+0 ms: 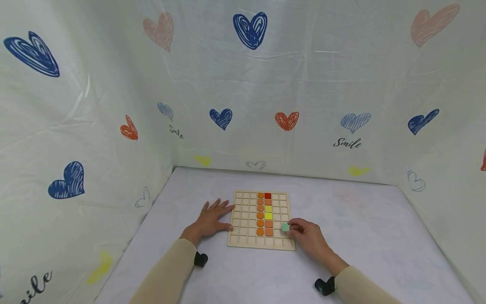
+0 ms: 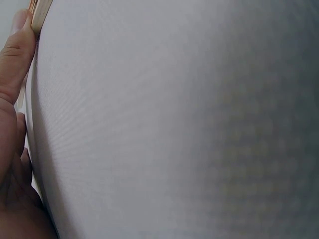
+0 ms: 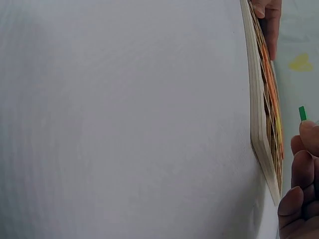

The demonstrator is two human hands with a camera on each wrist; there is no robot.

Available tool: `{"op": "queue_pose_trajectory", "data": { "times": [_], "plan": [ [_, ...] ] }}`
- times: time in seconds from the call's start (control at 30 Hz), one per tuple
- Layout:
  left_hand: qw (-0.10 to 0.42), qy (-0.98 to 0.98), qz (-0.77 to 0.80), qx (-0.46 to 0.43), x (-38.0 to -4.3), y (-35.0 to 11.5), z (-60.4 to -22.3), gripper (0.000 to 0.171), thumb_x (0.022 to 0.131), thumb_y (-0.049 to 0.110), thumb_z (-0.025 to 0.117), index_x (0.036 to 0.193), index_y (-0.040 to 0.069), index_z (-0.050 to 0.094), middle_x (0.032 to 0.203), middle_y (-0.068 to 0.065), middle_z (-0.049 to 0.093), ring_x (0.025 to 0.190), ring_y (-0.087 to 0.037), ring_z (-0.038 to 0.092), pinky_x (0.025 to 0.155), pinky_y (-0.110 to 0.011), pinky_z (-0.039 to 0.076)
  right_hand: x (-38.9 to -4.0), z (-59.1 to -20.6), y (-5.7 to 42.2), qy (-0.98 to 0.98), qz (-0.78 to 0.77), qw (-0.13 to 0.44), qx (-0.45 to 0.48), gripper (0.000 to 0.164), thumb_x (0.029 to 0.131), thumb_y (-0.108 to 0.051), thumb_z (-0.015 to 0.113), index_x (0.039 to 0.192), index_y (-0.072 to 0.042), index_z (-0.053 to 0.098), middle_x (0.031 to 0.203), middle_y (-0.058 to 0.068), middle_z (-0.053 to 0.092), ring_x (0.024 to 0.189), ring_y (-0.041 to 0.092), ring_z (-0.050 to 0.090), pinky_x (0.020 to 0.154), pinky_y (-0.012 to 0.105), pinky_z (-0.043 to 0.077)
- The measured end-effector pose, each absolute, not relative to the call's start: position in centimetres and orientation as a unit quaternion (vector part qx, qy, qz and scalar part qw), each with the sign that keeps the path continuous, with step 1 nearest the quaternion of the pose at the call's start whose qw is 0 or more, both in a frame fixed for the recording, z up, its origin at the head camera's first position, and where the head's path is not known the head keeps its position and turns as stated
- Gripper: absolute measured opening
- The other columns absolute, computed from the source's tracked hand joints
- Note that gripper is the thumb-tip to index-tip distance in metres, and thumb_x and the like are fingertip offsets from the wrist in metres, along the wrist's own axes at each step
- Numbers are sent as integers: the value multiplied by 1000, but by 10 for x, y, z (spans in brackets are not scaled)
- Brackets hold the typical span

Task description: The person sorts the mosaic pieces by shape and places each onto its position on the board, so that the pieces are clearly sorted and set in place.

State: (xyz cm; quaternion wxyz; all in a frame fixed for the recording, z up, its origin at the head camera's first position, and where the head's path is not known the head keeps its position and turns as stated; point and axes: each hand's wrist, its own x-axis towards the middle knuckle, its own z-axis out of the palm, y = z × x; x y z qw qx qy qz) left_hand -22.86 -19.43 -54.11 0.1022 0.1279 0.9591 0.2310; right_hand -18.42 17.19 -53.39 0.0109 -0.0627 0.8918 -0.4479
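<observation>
A wooden grid board (image 1: 243,240) lies on the table. Down its middle runs a column of orange round pieces (image 1: 260,215); just right of it are square tiles, a red tile (image 1: 267,196) at the top, then orange and yellow tiles (image 1: 268,216). My left hand (image 1: 208,220) is spread out at the board's left edge, its thumb and fingertips touching it; the left wrist view catches the thumb (image 2: 14,62) against the wooden side. Between thumb and fingers my right hand (image 1: 308,237) pinches a light green square tile (image 1: 285,227) over the board's right columns. Edge-on, the green tile (image 3: 302,113) appears in the right wrist view above the fingertips.
The table (image 1: 360,228) has a pale cover. Behind and beside it hangs a white curtain (image 1: 303,84) printed with hearts and words. Black wrist straps (image 1: 325,287) show at both sleeves.
</observation>
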Motion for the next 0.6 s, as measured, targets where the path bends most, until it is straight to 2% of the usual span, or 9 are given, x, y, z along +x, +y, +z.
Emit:
{"op": "queue_pose_trajectory", "data": {
  "times": [0.3,0.6],
  "plan": [
    [104,959,231,129,-228,-195,-542,86,86,60,78,160,27,48,172,-5,35,164,-33,15,133,-61,0,-176,-543,155,890,-443,49,-92,19,90,-7,82,108,-14,76,86,-7,65,79,8,56,68,21,50],
    [103,959,228,133,-229,-195,-542,86,87,61,78,160,28,48,172,-6,36,164,-34,16,132,-62,1,-170,-543,144,907,-396,54,-135,18,88,-11,84,104,-14,77,86,-8,63,78,9,52,66,20,46]
  ]
}}
